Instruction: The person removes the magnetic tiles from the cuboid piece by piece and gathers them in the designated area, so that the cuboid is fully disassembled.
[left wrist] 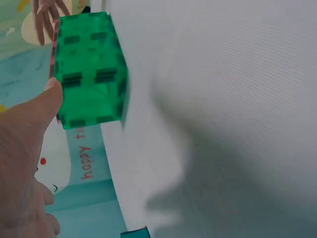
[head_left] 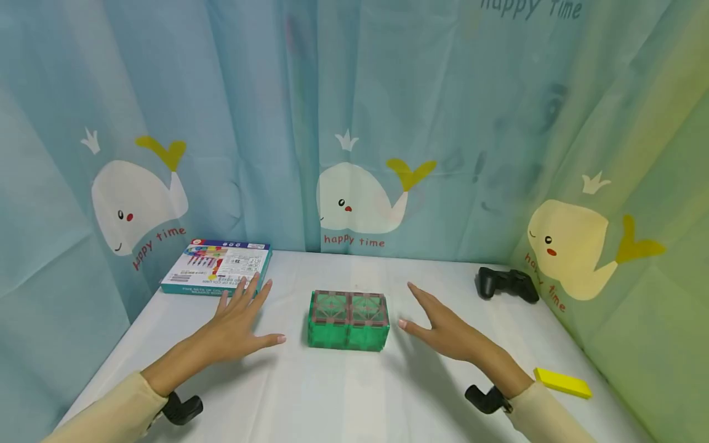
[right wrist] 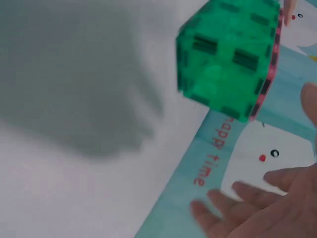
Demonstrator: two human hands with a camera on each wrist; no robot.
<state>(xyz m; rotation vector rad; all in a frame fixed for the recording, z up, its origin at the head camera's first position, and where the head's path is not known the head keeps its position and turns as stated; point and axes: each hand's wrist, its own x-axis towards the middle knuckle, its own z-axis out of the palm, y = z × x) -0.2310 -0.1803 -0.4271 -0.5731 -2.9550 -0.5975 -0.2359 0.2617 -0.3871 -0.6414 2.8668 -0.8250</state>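
Observation:
A box built of translucent magnetic tiles (head_left: 348,335), green on its sides with pinkish-framed tiles on top, stands on the white table in the head view. To its left my left hand (head_left: 235,329) hovers with fingers spread and holds nothing. On the other side my right hand (head_left: 445,329) is held with thumb and fingers apart, also holding nothing, its fingertips a short way from the box. In the left wrist view the green box (left wrist: 89,69) overlaps the thumb tip. The right wrist view shows the green box (right wrist: 228,59) beyond the spread fingers (right wrist: 247,198).
A flat printed carton (head_left: 218,267) lies at the back left, just beyond my left fingers. At the back right sits a black game controller (head_left: 506,284). A yellow block (head_left: 562,383) lies by my right forearm. Curtains (head_left: 266,154) with whale prints surround the table.

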